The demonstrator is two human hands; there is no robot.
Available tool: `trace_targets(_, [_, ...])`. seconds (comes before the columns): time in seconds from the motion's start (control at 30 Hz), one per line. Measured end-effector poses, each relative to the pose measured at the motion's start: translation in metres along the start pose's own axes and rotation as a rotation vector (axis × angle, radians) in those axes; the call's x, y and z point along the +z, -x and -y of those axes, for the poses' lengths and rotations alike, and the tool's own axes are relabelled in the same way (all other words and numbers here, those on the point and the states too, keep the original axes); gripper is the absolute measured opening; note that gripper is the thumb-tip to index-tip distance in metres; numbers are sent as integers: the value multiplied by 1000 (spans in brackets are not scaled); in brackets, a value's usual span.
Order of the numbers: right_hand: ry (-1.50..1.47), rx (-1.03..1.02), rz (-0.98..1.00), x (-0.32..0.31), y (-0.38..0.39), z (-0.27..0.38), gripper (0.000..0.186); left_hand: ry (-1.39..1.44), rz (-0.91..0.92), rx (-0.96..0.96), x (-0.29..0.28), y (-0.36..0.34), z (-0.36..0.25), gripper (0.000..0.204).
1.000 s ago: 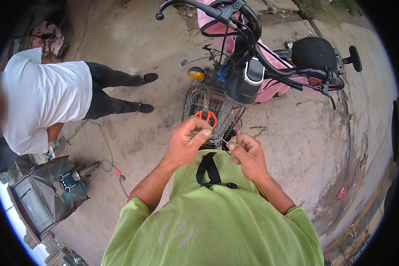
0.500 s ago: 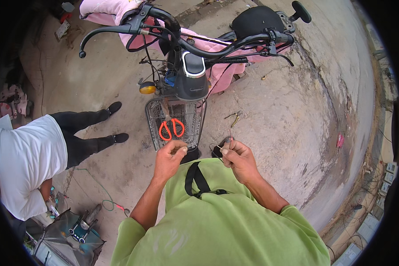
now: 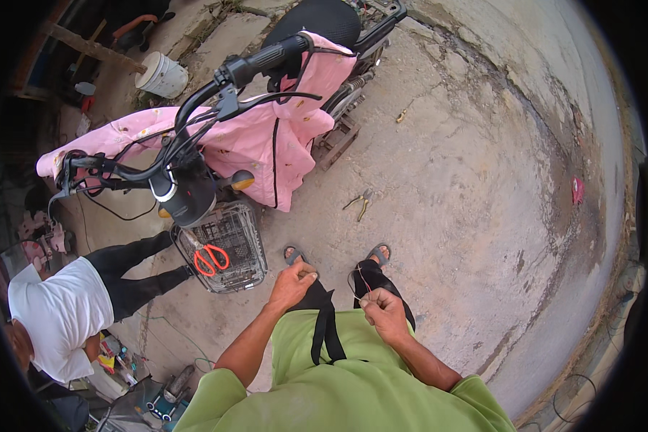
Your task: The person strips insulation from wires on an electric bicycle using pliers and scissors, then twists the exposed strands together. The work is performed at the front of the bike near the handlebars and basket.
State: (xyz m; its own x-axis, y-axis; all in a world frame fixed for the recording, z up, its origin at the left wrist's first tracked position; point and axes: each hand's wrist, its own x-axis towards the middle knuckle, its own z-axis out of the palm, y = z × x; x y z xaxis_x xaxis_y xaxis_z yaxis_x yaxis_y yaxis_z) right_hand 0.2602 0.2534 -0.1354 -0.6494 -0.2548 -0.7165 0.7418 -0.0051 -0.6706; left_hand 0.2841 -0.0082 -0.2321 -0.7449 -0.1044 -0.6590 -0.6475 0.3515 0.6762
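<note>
My right hand [image 3: 384,314] is closed in a pinch on thin wires [image 3: 351,281], a dark one looping up and a reddish one beside it. To its left, my left hand [image 3: 294,283] is pinched closed at about the same height; whatever its fingertips hold, if anything, is too small to make out. Both hands are in front of my green shirt, apart from each other. Ahead on the left stands a bike [image 3: 187,198] with a pink cover [image 3: 245,137] and a wire front basket [image 3: 248,248]. Orange-handled scissors [image 3: 212,261] rest in the basket.
Pliers [image 3: 360,205] lie on the concrete ground ahead, with a small yellowish tool [image 3: 402,115] farther off. A person in a white shirt [image 3: 61,317] bends over at the left, near scattered tools. A white bucket [image 3: 163,75] stands at the far left.
The bike and its basket now appear farther left, with the handlebar angled differently. Both my sandalled feet have come into view. My hands are lower in the picture, still pinched.
</note>
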Motion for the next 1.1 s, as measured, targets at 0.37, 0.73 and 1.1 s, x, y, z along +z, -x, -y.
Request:
trace_targets(0.37, [-126, 118, -468, -131, -66, -202, 12, -638, 311, -114, 227, -346, 145, 29])
trace_targets(0.73, [242, 212, -593, -170, -119, -281, 15, -983, 36, 83, 335, -628, 288, 35])
trace_targets(1.1, [-194, 180, -591, -164, -104, -239, 14, -258, 313, -252, 255, -355, 134, 30])
